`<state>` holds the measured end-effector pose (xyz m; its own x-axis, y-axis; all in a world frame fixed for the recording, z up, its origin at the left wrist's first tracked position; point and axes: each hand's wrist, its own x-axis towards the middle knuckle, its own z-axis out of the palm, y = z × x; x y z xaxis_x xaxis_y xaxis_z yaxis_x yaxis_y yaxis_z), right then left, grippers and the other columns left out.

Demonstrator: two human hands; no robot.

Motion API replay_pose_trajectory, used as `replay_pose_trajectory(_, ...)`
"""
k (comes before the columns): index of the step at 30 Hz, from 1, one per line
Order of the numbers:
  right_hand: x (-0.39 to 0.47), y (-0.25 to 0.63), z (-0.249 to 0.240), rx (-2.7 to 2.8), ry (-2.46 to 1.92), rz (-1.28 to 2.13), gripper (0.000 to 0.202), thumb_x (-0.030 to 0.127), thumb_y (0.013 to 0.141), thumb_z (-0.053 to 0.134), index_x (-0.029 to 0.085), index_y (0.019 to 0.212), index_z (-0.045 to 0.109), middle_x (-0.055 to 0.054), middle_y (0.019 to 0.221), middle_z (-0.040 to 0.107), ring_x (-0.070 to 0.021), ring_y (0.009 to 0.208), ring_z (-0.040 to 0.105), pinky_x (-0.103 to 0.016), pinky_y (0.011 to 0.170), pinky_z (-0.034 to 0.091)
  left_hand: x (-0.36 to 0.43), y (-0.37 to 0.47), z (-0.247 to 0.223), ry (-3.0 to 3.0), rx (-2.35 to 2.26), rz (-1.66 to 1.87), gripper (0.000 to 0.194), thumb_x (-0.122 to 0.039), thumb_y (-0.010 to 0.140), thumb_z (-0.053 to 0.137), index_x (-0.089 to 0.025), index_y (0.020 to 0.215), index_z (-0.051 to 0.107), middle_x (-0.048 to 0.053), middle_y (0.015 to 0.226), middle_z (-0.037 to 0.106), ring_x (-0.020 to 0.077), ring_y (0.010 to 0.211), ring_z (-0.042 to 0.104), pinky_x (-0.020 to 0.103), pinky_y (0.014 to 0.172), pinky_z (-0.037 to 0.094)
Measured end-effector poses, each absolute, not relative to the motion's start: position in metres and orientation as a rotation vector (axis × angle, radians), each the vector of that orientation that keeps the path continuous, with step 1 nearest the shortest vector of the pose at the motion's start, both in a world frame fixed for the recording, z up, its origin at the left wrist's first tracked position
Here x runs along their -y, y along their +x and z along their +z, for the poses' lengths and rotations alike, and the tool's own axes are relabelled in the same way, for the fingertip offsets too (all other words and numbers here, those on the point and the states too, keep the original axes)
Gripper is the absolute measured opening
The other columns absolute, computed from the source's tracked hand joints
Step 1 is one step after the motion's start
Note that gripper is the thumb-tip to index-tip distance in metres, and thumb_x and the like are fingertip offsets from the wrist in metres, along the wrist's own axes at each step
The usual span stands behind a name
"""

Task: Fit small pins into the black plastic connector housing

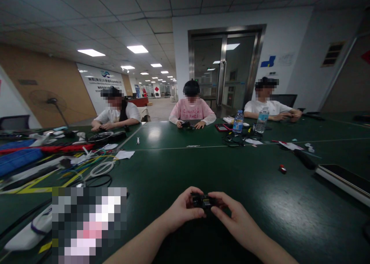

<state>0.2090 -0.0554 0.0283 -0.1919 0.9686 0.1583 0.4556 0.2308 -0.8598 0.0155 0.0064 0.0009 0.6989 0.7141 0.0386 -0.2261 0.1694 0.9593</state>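
Between both hands is a small black object (206, 202) with a yellowish patch on it; its exact kind I cannot make out. My left hand (185, 210) grips its left end, thumb in front and fingers behind. On the other end my right hand (231, 211) closes in the same way, thumb against the near side. The fingers cover both ends of the object. It is held near the front of the dark green table (162, 171).
Cables (102, 169), blue trays (20, 162) and a white power strip (31, 229) crowd the left. A small red item (282, 168) and a white-edged flat device (343, 181) lie to the right. Two water bottles (238, 122) stand farther back. Three people sit across the table.
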Motion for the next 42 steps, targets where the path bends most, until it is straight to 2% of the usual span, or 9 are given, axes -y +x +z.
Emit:
replay_pose_trajectory(14,0.0567,0.2086,0.0305,1.773,-1.318,0.904,0.03,0.027,0.084,0.052,0.025,0.113,0.055,-0.004,0.106,0.063,-0.0187,0.092,0.06,-0.033,0.084,0.048,-0.005,0.0147,0.0056,1.237,-0.517,0.692,0.046,-0.024,0.066,0.076,-0.016,0.103,0.05,0.005,0.092,0.062,0.0152,0.076,0.063,0.03,0.07,0.046)
replay_pose_trajectory(20,0.0549,0.2089,0.0277,1.775,-1.309,0.873,0.029,0.028,0.084,0.053,0.024,0.112,0.056,-0.005,0.104,0.064,-0.0197,0.091,0.06,-0.034,0.083,0.048,-0.0057,0.0171,0.0011,1.23,-0.507,0.732,0.048,-0.026,0.063,0.078,-0.016,0.1,0.05,0.003,0.086,0.062,0.0132,0.07,0.062,0.027,0.066,0.044)
replay_pose_trajectory(32,0.0543,0.2095,0.0267,1.774,-1.319,0.898,0.029,0.028,0.084,0.053,0.025,0.113,0.056,-0.004,0.107,0.063,-0.0195,0.093,0.06,-0.034,0.084,0.048,-0.0049,0.0146,0.0056,1.244,-0.508,0.698,0.044,-0.023,0.066,0.076,-0.017,0.102,0.05,0.004,0.091,0.061,0.0153,0.075,0.062,0.031,0.07,0.045)
replay_pose_trajectory(42,0.0559,0.2092,0.0286,1.784,-1.34,0.909,0.029,0.028,0.084,0.053,0.025,0.113,0.055,-0.004,0.105,0.063,-0.0186,0.091,0.06,-0.033,0.083,0.048,-0.0026,0.0146,0.0104,1.222,-0.537,0.691,0.047,-0.024,0.063,0.078,-0.017,0.1,0.051,0.004,0.092,0.06,0.0152,0.076,0.061,0.032,0.072,0.044)
